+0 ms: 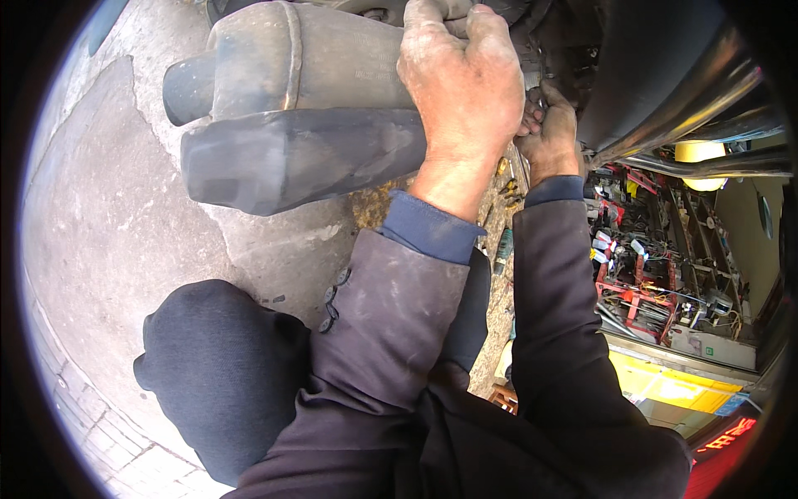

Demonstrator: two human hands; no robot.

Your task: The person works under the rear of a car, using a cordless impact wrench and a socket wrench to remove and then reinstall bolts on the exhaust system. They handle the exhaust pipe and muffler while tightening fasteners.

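A dull grey-brown exhaust muffler [349,62] with a weld seam and a short tailpipe lies across the upper part of the head view. Along its near side runs a dark, scuffed cover [332,154]. My left hand [461,79] is over the muffler's right end, fingers curled; whatever they grip is hidden behind the hand. Farther right, my right hand [553,133] reaches into the dark machinery beyond the muffler. Its fingers are bent together around a small part that I cannot make out. Both hands look dusty.
A glossy black curved panel [657,66] hangs close on the right. Hand tools [509,193] lie on the stained ground below my hands. At right are shelves crowded with tools and parts [648,283], and a yellow panel [665,382]. My knee [224,374] juts over the concrete.
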